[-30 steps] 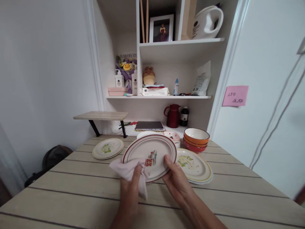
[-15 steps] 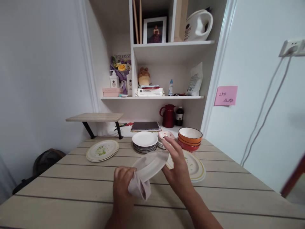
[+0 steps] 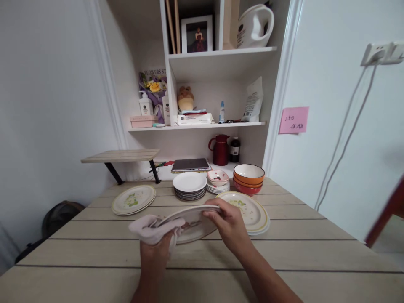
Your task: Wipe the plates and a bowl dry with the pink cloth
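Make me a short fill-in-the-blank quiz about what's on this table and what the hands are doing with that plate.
1. The left hand presses a pink ____ against the plate.
2. The right hand grips the plate's ____ edge.
3. The stacked bowls are orange and ____.
4. The sticky note on the wall is ____.

Missing words: cloth; right; red; pink

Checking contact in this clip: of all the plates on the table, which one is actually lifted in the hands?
The oval plate held between left hand with pink cloth and right hand; the other plates lie flat on the table.
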### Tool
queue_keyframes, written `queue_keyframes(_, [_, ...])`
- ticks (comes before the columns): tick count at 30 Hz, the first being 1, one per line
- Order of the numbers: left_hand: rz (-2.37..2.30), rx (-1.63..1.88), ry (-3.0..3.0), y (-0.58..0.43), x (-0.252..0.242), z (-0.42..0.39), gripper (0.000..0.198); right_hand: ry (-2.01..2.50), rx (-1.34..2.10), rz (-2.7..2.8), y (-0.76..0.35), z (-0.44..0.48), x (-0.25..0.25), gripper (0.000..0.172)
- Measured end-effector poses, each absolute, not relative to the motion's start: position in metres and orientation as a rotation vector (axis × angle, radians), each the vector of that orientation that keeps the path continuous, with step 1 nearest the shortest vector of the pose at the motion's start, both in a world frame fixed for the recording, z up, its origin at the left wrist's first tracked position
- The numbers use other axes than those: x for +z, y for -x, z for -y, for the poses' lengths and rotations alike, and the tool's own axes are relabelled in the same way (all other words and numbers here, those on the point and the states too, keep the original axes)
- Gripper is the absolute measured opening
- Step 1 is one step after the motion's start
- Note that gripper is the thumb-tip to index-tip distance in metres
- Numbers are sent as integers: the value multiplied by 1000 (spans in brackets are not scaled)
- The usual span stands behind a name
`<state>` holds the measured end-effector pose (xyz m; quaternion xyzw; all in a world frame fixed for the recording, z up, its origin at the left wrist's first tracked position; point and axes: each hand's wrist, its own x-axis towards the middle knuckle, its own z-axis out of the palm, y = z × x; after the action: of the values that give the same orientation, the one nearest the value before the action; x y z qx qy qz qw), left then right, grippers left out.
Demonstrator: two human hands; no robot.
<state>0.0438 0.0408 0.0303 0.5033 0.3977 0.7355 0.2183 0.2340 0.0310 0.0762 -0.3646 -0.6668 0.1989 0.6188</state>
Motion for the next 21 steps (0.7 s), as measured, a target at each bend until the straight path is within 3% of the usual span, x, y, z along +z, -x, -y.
queue_keyframes(4, [-1064, 1924, -1052, -48, 30, -43, 42, 733, 827, 1105, -221, -35, 72, 20])
queue_keyframes(7, [-936, 1846, -914, -58, 29, -42, 56, 572, 1033, 840, -210, -38, 68, 36])
queue_keyframes(14, [-840, 1728, -883, -77, 29, -36, 66, 439, 1254, 560, -191, -41, 60, 47])
queue_keyframes(18, [-805, 1750, -908, -75, 28, -37, 61, 405, 1331, 556, -186, -39, 60, 46])
queue_keyframes(21, [-873, 1836, -915, -67, 28, -38, 50, 452, 1352, 763, -188, -37, 64, 58])
